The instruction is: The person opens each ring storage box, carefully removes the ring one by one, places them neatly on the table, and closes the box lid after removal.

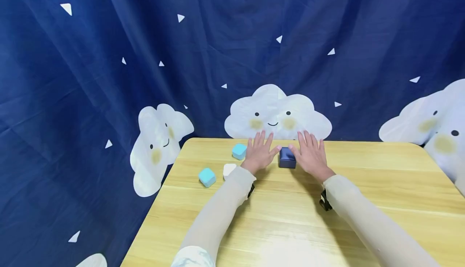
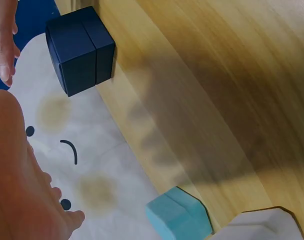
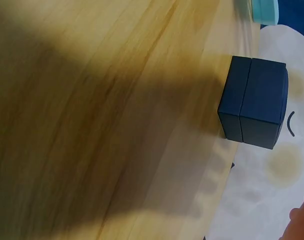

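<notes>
A small navy blue box (image 1: 287,163) with a seam around its sides sits near the table's far edge, between the two hands. My left hand (image 1: 258,154) is to its left, palm down with fingers spread. To the right, my right hand (image 1: 310,158) is spread likewise, and its thumb overlaps the box's edge in the head view. Neither hand grips anything. Both wrist views show the navy box standing apart from the fingers, with hand shadows on the wood. Left of my left hand are a light blue box (image 1: 239,151) and a white box (image 1: 229,170), partly hidden by the sleeve.
Another light blue box (image 1: 207,177) lies farther left on the wooden table (image 1: 283,214). Behind the far edge hangs a dark blue curtain (image 1: 232,49) printed with smiling clouds and white triangles. A dark device (image 1: 325,201) is strapped under the right wrist.
</notes>
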